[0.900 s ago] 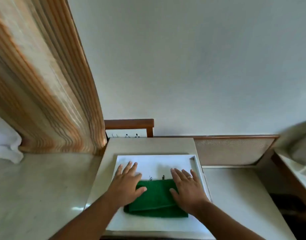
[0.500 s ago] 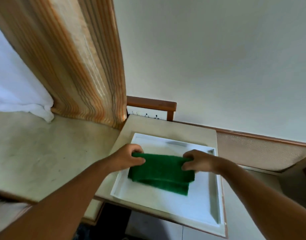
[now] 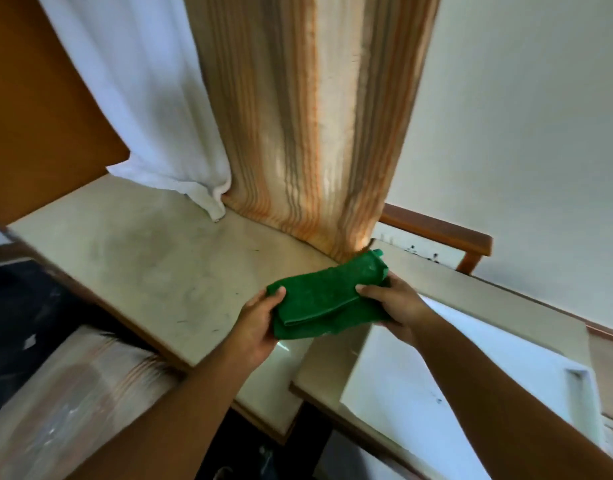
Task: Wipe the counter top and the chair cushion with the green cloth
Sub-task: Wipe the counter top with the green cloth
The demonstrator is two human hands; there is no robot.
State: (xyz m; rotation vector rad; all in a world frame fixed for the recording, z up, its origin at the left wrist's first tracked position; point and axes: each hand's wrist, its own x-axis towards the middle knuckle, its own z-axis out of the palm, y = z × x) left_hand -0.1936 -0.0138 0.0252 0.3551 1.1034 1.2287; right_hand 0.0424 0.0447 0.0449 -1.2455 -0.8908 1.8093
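A folded green cloth (image 3: 327, 296) hangs in the air between both hands, above the right end of the beige counter top (image 3: 152, 265). My left hand (image 3: 260, 322) grips its left end, thumb on top. My right hand (image 3: 393, 304) grips its right end. The counter top is dusty, with small dark specks near its front edge. A striped cushion (image 3: 69, 407) shows at the lower left, below the counter's front edge; whether it is the chair cushion I cannot tell.
A white tray (image 3: 471, 372) lies on a small beige table (image 3: 488, 299) at the right. A striped orange curtain (image 3: 308, 116) and a white curtain (image 3: 149, 98) hang down onto the counter's back. A wooden panel (image 3: 38, 98) stands at the left.
Both hands lifted the green cloth out of the white tray and carried it left, over the counter top. The view swung left with them.
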